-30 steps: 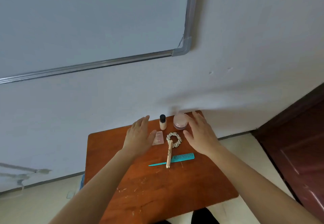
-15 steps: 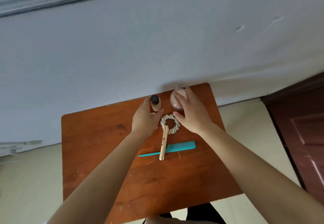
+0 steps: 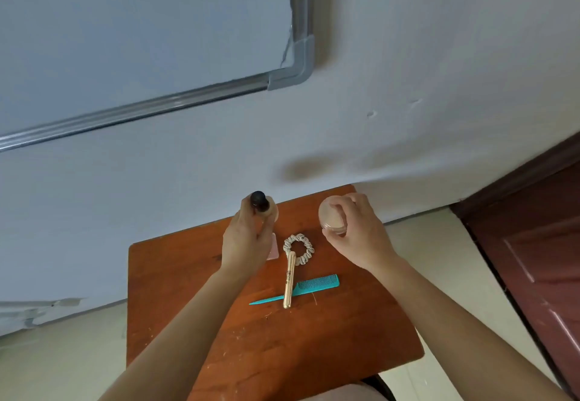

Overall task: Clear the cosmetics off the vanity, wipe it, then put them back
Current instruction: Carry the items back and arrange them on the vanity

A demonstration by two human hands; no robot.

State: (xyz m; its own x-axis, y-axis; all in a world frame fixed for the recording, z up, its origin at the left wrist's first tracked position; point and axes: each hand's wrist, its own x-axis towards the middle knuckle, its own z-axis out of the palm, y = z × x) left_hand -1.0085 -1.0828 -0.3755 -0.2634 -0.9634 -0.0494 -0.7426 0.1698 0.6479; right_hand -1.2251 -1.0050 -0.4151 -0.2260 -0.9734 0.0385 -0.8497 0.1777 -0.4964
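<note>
Table (image 3: 175,290): tube (image 3: 289,281) lettering illegible; hands (image 3: 246,240) (image 3: 361,234) grip bottle (image 3: 259,201), jar (image 3: 329,215).

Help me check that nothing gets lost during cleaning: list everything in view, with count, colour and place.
bottle: 1, beige with a black cap, held in the left hand at the table's far edge
jar: 1, pinkish, held in the right hand at the far right
scrunchie: 1, pale grey, mid-table
tube: 1, gold, its top end on the scrunchie, lying across the comb
comb: 1, teal, mid-table
flat piece: 1, pale pink, partly hidden by the left hand
table: 1, reddish-brown wood
whiteboard: 1, grey-framed, on the wall
door: 1, dark brown, far right
left hand: 1, grips the bottle
right hand: 1, grips the jar
</note>
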